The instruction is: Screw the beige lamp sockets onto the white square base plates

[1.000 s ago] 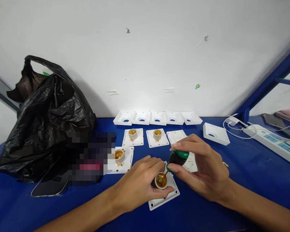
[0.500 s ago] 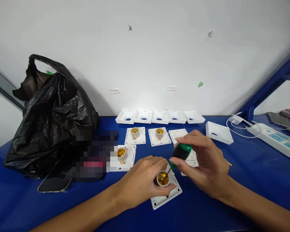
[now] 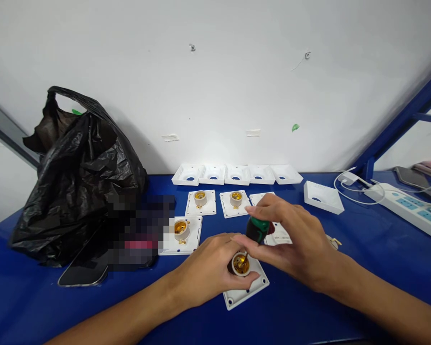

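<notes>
My left hand (image 3: 215, 266) is closed round a white lamp socket (image 3: 240, 264) with a brass-coloured inside. The socket sits on a square white base plate (image 3: 249, 287), which lies turned at an angle on the blue table. In my right hand (image 3: 290, 237) is a screwdriver (image 3: 257, 230) with a green and black handle, gripped between thumb and fingers. Its shaft points down into the socket; the tip is hard to make out inside. Part of another white plate (image 3: 282, 235) shows behind my right hand.
Further plates with sockets (image 3: 200, 200) lie beyond my hands. Several white covers (image 3: 213, 174) line the wall, and another cover (image 3: 323, 197) lies to the right. A black plastic bag (image 3: 82, 177) and a phone (image 3: 84, 266) are on the left. A power strip (image 3: 409, 203) with cables is at right.
My right hand has moved left and rolled over the screwdriver, whose handle now stands more upright above the socket. My left hand keeps its hold on the socket.
</notes>
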Demonstrator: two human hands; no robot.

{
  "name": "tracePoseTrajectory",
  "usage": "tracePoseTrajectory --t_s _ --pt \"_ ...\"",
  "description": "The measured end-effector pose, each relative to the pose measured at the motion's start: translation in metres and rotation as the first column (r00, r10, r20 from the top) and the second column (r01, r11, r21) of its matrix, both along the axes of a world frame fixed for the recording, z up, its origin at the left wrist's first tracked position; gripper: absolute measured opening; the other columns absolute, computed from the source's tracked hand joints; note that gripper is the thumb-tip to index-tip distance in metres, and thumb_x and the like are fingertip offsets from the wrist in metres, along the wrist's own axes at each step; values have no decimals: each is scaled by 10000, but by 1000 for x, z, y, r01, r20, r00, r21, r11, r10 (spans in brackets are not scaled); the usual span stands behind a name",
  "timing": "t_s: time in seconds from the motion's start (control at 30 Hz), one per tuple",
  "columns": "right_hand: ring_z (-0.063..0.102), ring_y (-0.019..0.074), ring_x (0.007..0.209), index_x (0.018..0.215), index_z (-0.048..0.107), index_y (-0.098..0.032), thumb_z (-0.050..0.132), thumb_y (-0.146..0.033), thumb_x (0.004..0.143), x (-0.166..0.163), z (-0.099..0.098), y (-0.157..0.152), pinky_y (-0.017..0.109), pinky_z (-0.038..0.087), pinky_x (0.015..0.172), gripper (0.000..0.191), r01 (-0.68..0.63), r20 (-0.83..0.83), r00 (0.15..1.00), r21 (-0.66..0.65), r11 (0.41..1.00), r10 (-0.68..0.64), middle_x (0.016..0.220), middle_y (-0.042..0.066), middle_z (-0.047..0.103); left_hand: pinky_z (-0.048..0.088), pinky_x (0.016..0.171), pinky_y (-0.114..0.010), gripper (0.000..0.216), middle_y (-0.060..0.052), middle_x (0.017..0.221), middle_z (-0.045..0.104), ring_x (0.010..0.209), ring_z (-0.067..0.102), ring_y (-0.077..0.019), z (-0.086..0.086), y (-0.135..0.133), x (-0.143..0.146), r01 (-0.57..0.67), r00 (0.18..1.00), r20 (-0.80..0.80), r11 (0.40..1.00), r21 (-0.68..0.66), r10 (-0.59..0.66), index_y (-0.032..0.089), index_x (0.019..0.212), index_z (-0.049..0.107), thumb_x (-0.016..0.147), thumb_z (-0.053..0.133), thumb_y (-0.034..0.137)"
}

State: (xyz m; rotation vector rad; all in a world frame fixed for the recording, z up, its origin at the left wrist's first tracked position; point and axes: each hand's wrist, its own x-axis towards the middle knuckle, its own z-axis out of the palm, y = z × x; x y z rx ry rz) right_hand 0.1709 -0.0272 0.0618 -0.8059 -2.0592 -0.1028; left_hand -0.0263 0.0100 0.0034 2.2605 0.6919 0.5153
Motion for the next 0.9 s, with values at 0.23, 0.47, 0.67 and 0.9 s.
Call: tracePoseTrajectory --t_s 0.23,0.47,0.67,0.9 --pt "742 209 954 1328 573 -245 731 -246 1002 5 8 -6 340 644 797 362 -169 39 983 -218 961 182 1053 64 741 515 681 -268 184 30 822 661 780 647 -185 0 1 1 -3 1000 -5 1000 -10 3 222 845 605 844 789 237" --pt "678 255 1312 1274 667 -285 655 -198 1034 21 10 5 467 651 982 256 -550 -377 835 -554 625 400 1363 101 709 527 771 -290 282 1 989 695 872 681 -212 -1 3 -2 43 999 5 999 17 -44 234 1119 670 877 807 282" --pt "750 201 992 1114 793 -291 685 -277 1031 15 3 3 396 670 845 137 -512 -533 809 -435 741 246 1095 69 776 449 639 -250 250 30 841 615 719 599 -159 -1 0 -2 -1 999 -36 998 62 3 214 934 629 857 845 315" --pt "700 204 1135 1251 759 -343 670 -302 1043 15 -2 3 388 642 916 229 -546 -541 798 -457 702 268 1176 57 756 444 674 -257 268 32 873 634 728 599 -163 0 -1 -2 5 1000 -3 996 92 -5 218 951 624 845 869 246"
